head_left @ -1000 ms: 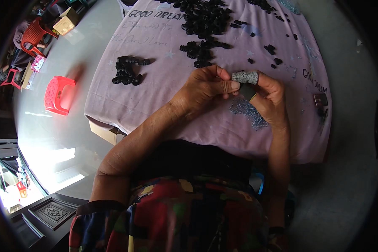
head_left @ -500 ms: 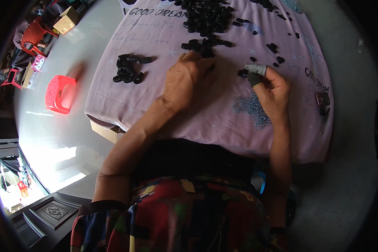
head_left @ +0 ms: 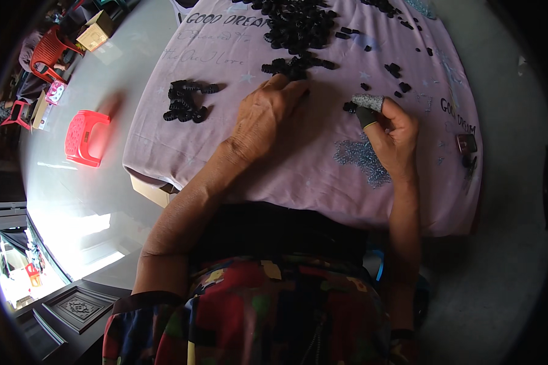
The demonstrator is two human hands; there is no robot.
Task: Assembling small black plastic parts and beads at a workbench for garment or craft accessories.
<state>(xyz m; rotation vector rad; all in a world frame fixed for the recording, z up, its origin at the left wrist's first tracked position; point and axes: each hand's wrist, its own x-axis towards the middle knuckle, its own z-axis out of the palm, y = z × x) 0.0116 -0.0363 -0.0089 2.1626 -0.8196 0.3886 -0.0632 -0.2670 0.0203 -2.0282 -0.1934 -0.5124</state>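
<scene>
My left hand (head_left: 263, 115) reaches over the cloth to the near edge of a small cluster of ribbed black pieces (head_left: 295, 66). Its fingers are bent and closed together; the fingertips are hidden behind the hand, so what they hold cannot be made out. My right hand (head_left: 396, 135) wears a grey cover on the index finger and a dark one on the thumb. Those two fingers pinch together at a small black piece (head_left: 349, 107). Just below that hand lies a patch of tiny shiny silvery-blue parts (head_left: 364, 159).
A pink printed cloth (head_left: 164, 143) covers the table. Farther off is a big heap of black pieces (head_left: 298, 27); a small group (head_left: 186, 102) lies at left, with loose ones at right. A small dark red object (head_left: 467, 143) sits at the right edge. A red stool (head_left: 85, 137) stands on the floor.
Both hands stay nearly where they were. My left hand has shifted very slightly; the right keeps its pinch at the black piece. The heaps look the same.
</scene>
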